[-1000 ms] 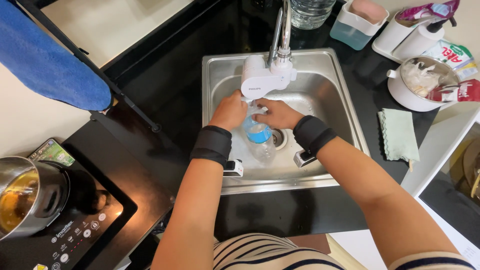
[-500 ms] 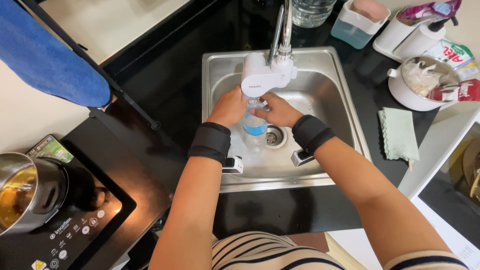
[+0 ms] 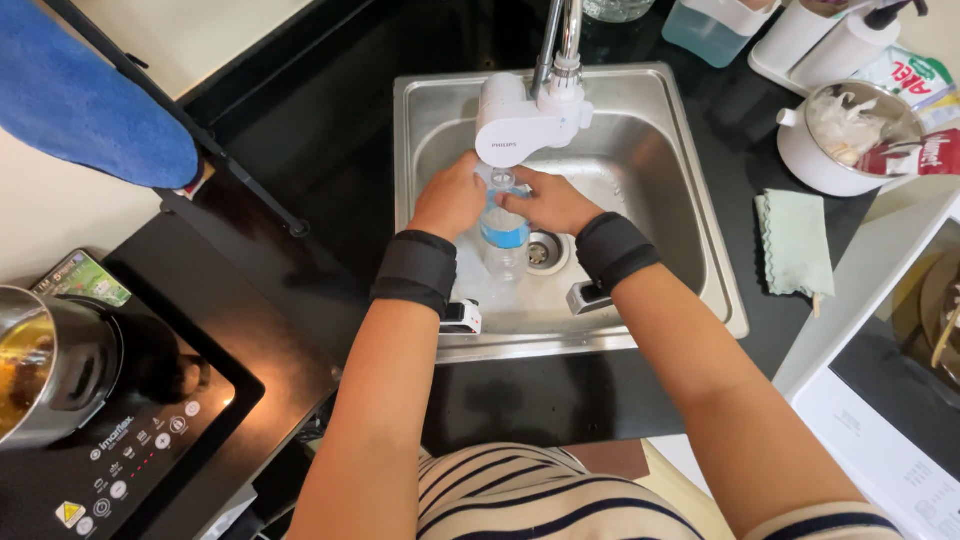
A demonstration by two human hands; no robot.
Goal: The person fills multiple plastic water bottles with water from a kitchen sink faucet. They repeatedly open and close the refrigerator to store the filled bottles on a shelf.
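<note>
Both hands, left hand and right hand, grip a clear water bottle under the white faucet filter. Wet fingers might slip, and the bottle could tip and spill.

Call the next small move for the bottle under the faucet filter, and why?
Probably hold steady and keep the bottle mouth centred under the white filter head. Both hands, left hand and right hand, grip it upright over the sink; its fill level is unclear.
</note>
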